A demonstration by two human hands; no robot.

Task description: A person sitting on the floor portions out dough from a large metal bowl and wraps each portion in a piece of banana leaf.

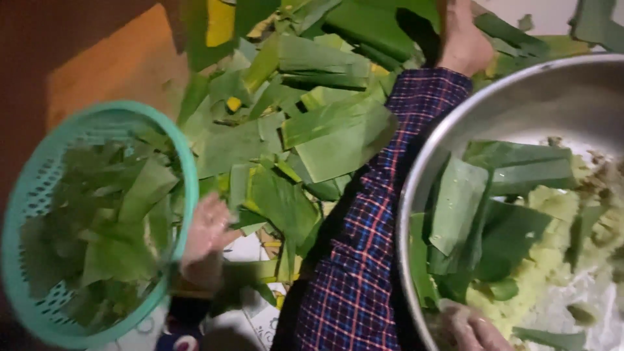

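My left hand [207, 237] is blurred and grips the right rim of a teal plastic basket [39, 169], which is tilted and full of cut green leaf pieces [123, 221]. At the bottom right, my right hand [473, 330] wears a thin clear glove. It rests inside a large metal bowl [455, 110], just below several folded banana-leaf strips [484, 208] and beside a yellow mash [543, 260]. Only part of this hand shows, and its fingers are cut off by the frame edge.
A heap of banana-leaf pieces [312, 110] covers the floor between basket and bowl. A limb in blue-and-red plaid cloth [364, 260] runs from the bottom centre up to a bare foot or hand [463, 42]. Printed paper [250, 312] lies under the leaves. Orange floor [117, 65] shows at the upper left.
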